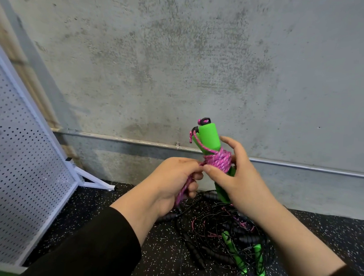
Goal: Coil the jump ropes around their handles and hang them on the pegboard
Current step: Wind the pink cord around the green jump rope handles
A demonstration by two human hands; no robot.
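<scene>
- Gripped green handles [210, 140] in right hand [240, 182], fingers curled.
- Pinched pink rope [218, 160] in left hand [175, 183].
- Judged light, limp cord; best held taut near the coil.

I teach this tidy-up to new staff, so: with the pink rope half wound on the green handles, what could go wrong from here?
The pink rope is bunched in one thick band, so turns might slide off the green handles if the left hand slackens its strand. The trailing strand drops toward the tangled pile on the floor and may snag there.
</scene>
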